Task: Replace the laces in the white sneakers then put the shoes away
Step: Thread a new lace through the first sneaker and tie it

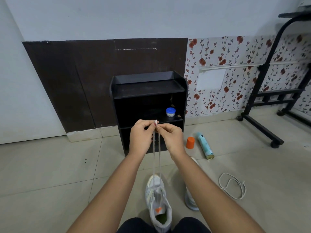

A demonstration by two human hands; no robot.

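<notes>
Grey woven lace (156, 158) runs taut from mesh sneaker (157, 199); left hand (141, 132) and right hand (170, 133) both pinching tips together.

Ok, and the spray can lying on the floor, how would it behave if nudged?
The spray can lies on its side on smooth tile, so a sideways nudge would likely roll it. It looks slim and rigid, so probably easy to grip, though perhaps slippery.

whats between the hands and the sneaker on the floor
Head view: two strands of lace run from the left hand and right hand down to the sneaker; otherwise bare floor.
</notes>
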